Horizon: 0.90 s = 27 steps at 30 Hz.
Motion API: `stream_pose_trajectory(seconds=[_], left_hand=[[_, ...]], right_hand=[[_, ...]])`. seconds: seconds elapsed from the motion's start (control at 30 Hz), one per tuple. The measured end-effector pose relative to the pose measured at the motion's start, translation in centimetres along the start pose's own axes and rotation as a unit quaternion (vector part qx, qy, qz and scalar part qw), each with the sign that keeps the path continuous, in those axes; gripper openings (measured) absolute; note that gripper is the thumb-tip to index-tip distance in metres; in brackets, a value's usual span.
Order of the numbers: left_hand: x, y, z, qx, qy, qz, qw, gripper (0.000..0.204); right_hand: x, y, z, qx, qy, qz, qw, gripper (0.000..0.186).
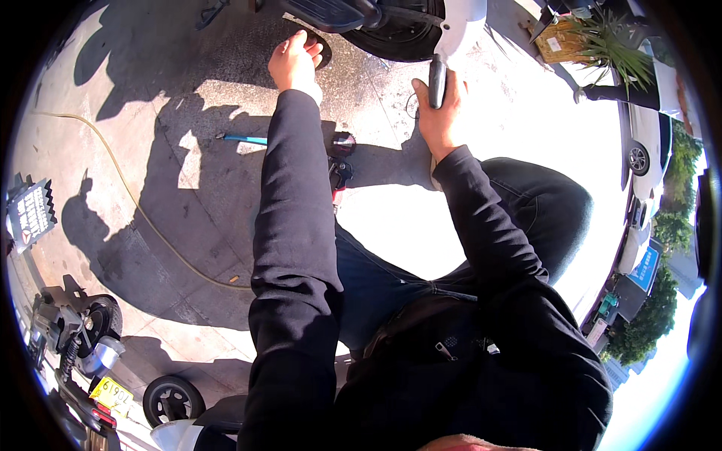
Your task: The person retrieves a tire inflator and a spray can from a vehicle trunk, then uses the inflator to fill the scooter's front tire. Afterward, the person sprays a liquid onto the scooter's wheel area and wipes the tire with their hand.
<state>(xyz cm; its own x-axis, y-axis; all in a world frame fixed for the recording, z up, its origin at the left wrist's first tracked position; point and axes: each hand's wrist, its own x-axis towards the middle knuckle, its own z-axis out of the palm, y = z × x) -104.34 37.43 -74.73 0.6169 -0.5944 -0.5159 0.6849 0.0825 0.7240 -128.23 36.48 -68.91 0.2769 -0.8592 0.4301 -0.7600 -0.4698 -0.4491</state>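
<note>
My right hand (444, 120) is wrapped round a black cylindrical handle (437, 81), whose far end meets the white panel (465, 26) of a scooter; I cannot make out what kind of tool or part it is. My left hand (295, 66) is raised to the left of the scooter's black tyre (406, 41), its fingers curled in, and whatever they may hold is hidden. A dark round shape lies just behind those fingers. Below, on the ground between my forearms, are a blue-handled tool (246, 139) and a red-and-black power tool (341, 173), partly covered by my left sleeve.
A pale yellow hose (135, 197) curves over the paving on the left. Parked scooters with a loose-looking wheel (174, 401) stand at the lower left. At the right are a planter box (560, 43) with a spiky plant, another person's leg (620, 94) and parked white cars (643, 143).
</note>
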Motion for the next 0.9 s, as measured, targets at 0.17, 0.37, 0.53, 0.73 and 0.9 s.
stream_pose_trajectory(seconds=[0.17,0.37,0.53,0.73,0.9], left_hand=[[0.2,0.5,-0.8,-0.005,0.031,0.015,0.999,0.021],[0.5,-0.1,-0.4,-0.01,0.007,0.021,1.0,0.022],[0.1,0.2,-0.9,0.03,0.007,0.011,0.999,0.024],[0.2,-0.1,-0.3,0.053,0.005,0.001,0.999,0.025],[0.3,-0.8,-0.5,0.066,-0.002,-0.009,0.998,0.022]], right_hand=[[3.5,-1.9,0.8,0.0,-0.011,0.004,1.0,0.038],[9.7,-4.2,1.6,-0.042,-0.023,-0.036,0.998,0.043],[5.6,-2.1,1.4,-0.022,-0.002,-0.022,1.0,0.042],[-1.4,3.6,2.3,-0.013,-0.133,0.184,0.974,0.041],[-1.3,4.0,2.5,0.025,-0.12,0.161,0.979,0.04]])
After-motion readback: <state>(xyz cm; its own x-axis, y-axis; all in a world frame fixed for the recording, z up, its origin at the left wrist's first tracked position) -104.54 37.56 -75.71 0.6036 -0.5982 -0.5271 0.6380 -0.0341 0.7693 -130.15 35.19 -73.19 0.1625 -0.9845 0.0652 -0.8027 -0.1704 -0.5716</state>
